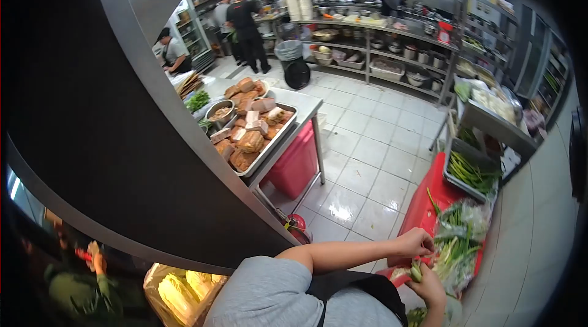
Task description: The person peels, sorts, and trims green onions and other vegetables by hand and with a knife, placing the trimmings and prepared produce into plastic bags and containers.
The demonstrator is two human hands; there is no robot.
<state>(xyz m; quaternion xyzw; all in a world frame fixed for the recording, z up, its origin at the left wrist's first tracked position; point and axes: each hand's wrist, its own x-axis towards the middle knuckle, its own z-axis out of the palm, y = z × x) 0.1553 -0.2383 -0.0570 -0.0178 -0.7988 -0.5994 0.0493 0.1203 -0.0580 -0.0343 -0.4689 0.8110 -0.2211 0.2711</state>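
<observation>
My left hand [418, 243] reaches in from the left with its fingers pinched together. What it pinches, if anything, is too small to tell. Just below it, my right hand [430, 287] is closed round a small green vegetable [416, 272]. Something red shows between the two hands. Long green stalks with pale ends [456, 250] lie beside the hands, partly in clear plastic bags [481, 220].
A red container [429, 189] and a tray of green stalks [468, 171] stand at the right. Across the aisle, a steel table [306, 103] bears a tray of meat pieces [251, 140]. A fire extinguisher [298, 228] stands below. Several people work farther off.
</observation>
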